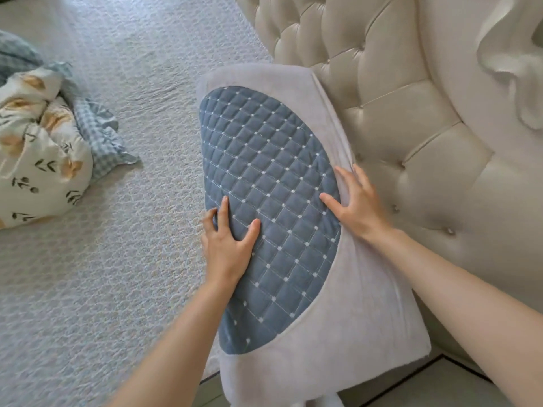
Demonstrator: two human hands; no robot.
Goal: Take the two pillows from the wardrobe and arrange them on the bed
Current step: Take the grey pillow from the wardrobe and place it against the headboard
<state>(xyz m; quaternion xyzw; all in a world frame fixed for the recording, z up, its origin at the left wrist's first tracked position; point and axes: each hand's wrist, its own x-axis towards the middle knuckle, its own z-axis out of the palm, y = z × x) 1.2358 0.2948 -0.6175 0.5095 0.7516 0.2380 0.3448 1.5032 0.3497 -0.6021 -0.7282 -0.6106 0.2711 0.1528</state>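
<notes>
Grey pillow with blue quilted oval patch on bed, right, against tufted cream headboard — left hand, right hand flat, fingers apart. Second pillow not identified.

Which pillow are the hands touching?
The grey pillow with the blue quilted patch, against the headboard. The floral pillow lies apart, untouched, at the far left.

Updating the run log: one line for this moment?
step: placing pillow against headboard | left hand: flat on it | right hand: flat on it | floral bedding: aside
</notes>
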